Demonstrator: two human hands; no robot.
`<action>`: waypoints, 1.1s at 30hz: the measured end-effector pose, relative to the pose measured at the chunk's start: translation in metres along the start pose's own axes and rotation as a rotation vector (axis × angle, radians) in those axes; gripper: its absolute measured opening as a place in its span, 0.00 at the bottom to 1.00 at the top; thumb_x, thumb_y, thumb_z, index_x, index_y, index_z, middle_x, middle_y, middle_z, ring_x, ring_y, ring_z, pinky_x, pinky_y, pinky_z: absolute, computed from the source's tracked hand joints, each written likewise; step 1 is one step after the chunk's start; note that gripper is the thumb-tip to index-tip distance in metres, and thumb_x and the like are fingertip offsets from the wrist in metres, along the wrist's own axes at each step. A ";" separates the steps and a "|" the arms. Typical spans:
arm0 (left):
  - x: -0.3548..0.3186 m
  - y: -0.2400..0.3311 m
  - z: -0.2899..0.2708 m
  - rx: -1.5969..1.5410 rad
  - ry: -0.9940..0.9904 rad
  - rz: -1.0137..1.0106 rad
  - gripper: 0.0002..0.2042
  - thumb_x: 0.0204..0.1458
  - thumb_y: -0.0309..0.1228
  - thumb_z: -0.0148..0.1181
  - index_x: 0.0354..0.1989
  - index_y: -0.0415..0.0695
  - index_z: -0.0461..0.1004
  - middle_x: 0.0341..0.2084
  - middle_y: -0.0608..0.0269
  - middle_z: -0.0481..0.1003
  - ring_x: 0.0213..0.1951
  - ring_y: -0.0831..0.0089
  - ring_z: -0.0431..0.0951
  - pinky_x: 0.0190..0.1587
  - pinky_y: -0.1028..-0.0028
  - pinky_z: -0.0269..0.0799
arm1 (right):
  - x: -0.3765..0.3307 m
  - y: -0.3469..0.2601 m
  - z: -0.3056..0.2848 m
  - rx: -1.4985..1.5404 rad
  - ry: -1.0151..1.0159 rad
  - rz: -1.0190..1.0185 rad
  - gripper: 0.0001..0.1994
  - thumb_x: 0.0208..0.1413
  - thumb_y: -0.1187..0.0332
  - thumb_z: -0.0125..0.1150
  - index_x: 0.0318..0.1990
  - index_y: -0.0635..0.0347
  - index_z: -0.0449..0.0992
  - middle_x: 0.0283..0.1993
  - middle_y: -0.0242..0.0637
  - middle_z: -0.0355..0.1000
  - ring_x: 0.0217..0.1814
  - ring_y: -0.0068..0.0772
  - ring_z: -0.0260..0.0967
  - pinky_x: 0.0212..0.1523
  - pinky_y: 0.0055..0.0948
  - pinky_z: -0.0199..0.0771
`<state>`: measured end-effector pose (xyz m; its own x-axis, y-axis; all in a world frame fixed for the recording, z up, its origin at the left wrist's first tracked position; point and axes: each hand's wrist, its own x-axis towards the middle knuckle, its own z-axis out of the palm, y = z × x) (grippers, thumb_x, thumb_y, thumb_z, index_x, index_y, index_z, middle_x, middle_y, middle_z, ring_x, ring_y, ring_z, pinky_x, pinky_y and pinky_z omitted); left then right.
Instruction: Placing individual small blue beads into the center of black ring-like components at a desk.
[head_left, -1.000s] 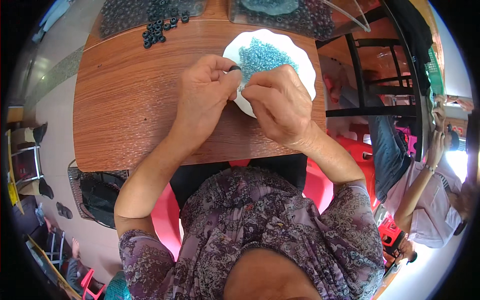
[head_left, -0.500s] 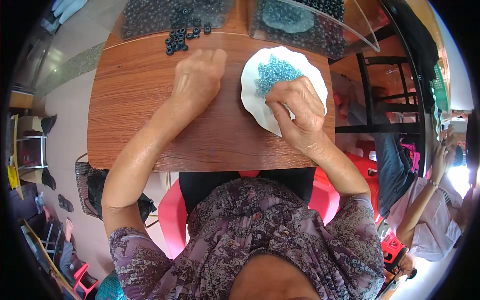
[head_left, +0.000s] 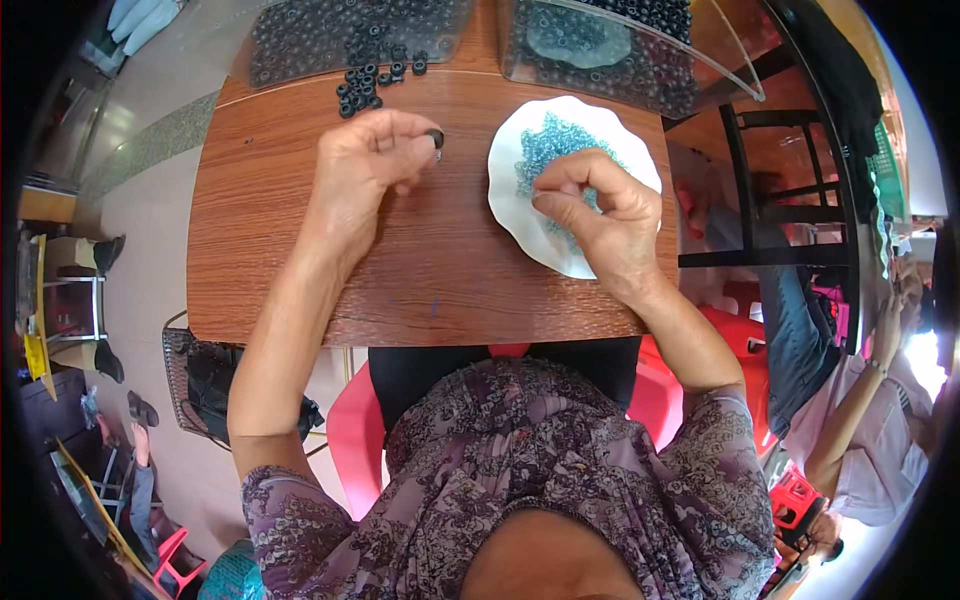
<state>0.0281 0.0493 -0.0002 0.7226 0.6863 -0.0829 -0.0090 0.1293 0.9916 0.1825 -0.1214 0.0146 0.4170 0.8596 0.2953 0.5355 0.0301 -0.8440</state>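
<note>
My left hand (head_left: 372, 160) is above the wooden table, pinching a small black ring-shaped piece (head_left: 434, 138) between thumb and fingertips. A tiny clear bit shows just under that piece. Over the scalloped white plate (head_left: 512, 226), my right hand (head_left: 608, 205) is closed in a pinch; whatever its fingertips hold is too small to make out. Many small, clear blue pieces (head_left: 553, 140) lie heaped on the plate, partly hidden by this hand. Beyond my left hand, several loose black ring-shaped pieces (head_left: 360, 88) are scattered on the tabletop.
Two clear bins, one at the far left (head_left: 340, 45) and one at the far right (head_left: 600, 85), hold many black pieces. The wooden table (head_left: 270, 220) ends just before my lap. A dark metal frame (head_left: 760, 258) and a seated person (head_left: 860, 430) are to the right.
My left hand has turned and shifted a little left, so the black piece in its fingertips now shows. My right hand stays pinched over the plate, its fingers slightly more extended.
</note>
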 end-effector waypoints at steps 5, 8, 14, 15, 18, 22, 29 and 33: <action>-0.026 -0.004 0.017 -0.332 -0.050 -0.078 0.07 0.49 0.23 0.59 0.36 0.34 0.74 0.24 0.62 0.74 0.24 0.80 0.70 0.27 0.83 0.65 | 0.010 -0.015 0.012 0.221 -0.013 0.015 0.09 0.42 0.86 0.62 0.32 0.66 0.75 0.34 0.32 0.72 0.35 0.20 0.67 0.38 0.20 0.69; -0.033 -0.005 0.025 -0.459 -0.083 -0.090 0.07 0.50 0.22 0.58 0.36 0.33 0.74 0.24 0.62 0.74 0.25 0.80 0.71 0.28 0.82 0.66 | 0.012 -0.018 0.019 0.229 -0.023 -0.047 0.10 0.41 0.85 0.63 0.33 0.67 0.75 0.34 0.34 0.72 0.36 0.22 0.68 0.40 0.21 0.70; -0.038 -0.014 0.030 -0.536 -0.097 -0.042 0.07 0.49 0.22 0.59 0.36 0.34 0.74 0.24 0.62 0.74 0.25 0.81 0.70 0.28 0.83 0.65 | 0.011 -0.020 0.021 0.184 -0.039 -0.072 0.09 0.41 0.84 0.64 0.33 0.67 0.75 0.33 0.34 0.72 0.36 0.21 0.68 0.38 0.20 0.69; -0.038 -0.015 0.030 -0.504 -0.108 -0.018 0.07 0.49 0.22 0.59 0.36 0.34 0.74 0.24 0.63 0.74 0.25 0.81 0.70 0.28 0.83 0.65 | 0.011 -0.019 0.021 0.165 -0.043 -0.072 0.09 0.42 0.84 0.64 0.32 0.67 0.75 0.33 0.33 0.72 0.35 0.21 0.67 0.38 0.20 0.69; -0.039 -0.015 0.032 -0.479 -0.114 -0.005 0.07 0.49 0.22 0.59 0.36 0.34 0.75 0.24 0.63 0.74 0.25 0.81 0.69 0.28 0.84 0.65 | 0.012 -0.021 0.021 0.085 -0.040 -0.110 0.08 0.41 0.84 0.65 0.31 0.67 0.75 0.32 0.32 0.72 0.34 0.19 0.66 0.36 0.18 0.67; -0.039 -0.017 0.033 -0.500 -0.116 -0.003 0.07 0.49 0.22 0.59 0.36 0.34 0.75 0.24 0.63 0.75 0.25 0.82 0.69 0.28 0.83 0.65 | 0.015 -0.021 0.021 -0.002 -0.046 -0.169 0.08 0.41 0.82 0.66 0.31 0.66 0.75 0.32 0.30 0.72 0.32 0.17 0.65 0.35 0.17 0.66; -0.044 -0.020 0.033 -0.540 -0.150 -0.025 0.10 0.49 0.24 0.60 0.38 0.32 0.72 0.27 0.58 0.74 0.27 0.76 0.70 0.30 0.79 0.66 | 0.032 -0.029 0.014 0.417 -0.250 0.362 0.07 0.37 0.83 0.65 0.25 0.63 0.74 0.22 0.30 0.70 0.24 0.20 0.64 0.27 0.20 0.65; -0.045 -0.024 0.030 -0.539 -0.184 0.009 0.11 0.50 0.25 0.59 0.39 0.33 0.71 0.28 0.59 0.74 0.27 0.76 0.70 0.31 0.79 0.66 | 0.042 -0.026 0.016 0.568 -0.348 0.574 0.06 0.38 0.82 0.64 0.23 0.65 0.72 0.22 0.33 0.70 0.23 0.21 0.65 0.28 0.18 0.64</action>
<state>0.0162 -0.0058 -0.0170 0.8290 0.5592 -0.0082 -0.3321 0.5040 0.7973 0.1743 -0.0780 0.0417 0.2129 0.9237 -0.3186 -0.1734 -0.2851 -0.9427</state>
